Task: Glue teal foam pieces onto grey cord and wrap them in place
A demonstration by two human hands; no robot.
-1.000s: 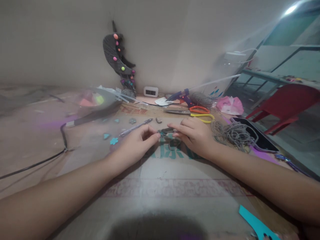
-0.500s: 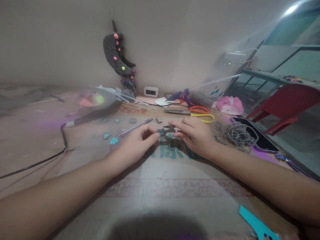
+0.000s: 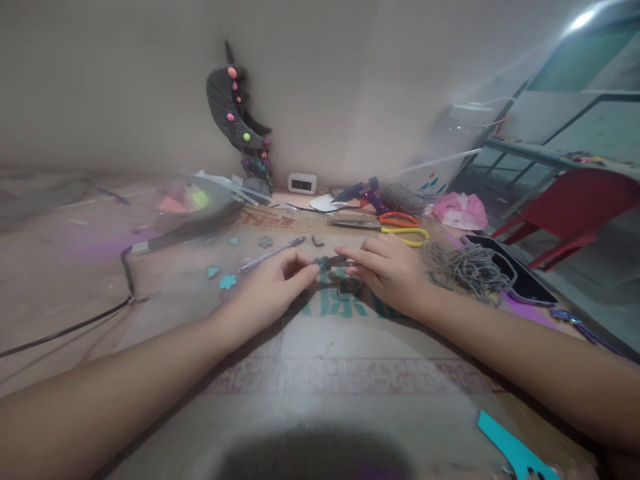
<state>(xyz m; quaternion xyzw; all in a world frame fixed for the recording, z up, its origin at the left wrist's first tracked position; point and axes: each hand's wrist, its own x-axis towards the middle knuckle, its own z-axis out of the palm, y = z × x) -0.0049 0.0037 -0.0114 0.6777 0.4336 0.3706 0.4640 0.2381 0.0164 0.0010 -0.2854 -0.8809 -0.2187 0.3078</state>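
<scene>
My left hand [image 3: 280,279] pinches a small teal and grey piece [image 3: 323,264] between thumb and fingertips; its exact shape is too small to tell. My right hand [image 3: 393,267] grips small dark-bladed scissors [image 3: 342,260], the blades pointing left and meeting that piece. Under the right fingers a loop of grey yarn [image 3: 345,288] lies on the sheet. Left of my left hand are a teal flower cutout [image 3: 228,282], a teal heart-like cutout [image 3: 213,272] and a pen [image 3: 273,255]. A grey flower-shaped piece [image 3: 265,241] rests farther back.
Larger scissors [image 3: 400,231] with orange and yellow handles lie behind my right hand, near a glue gun [image 3: 367,193]. Tangled grey yarn [image 3: 470,270] partly covers a dark phone-like slab [image 3: 530,287]. A yarn-wrapped crescent [image 3: 225,107] leans at the wall beside a white clock [image 3: 302,183]. Teal foam [image 3: 515,447] sits front right.
The small scissors' blades, apart before, have come together at the piece in my left hand. Both hands stay in nearly the same place.
</scene>
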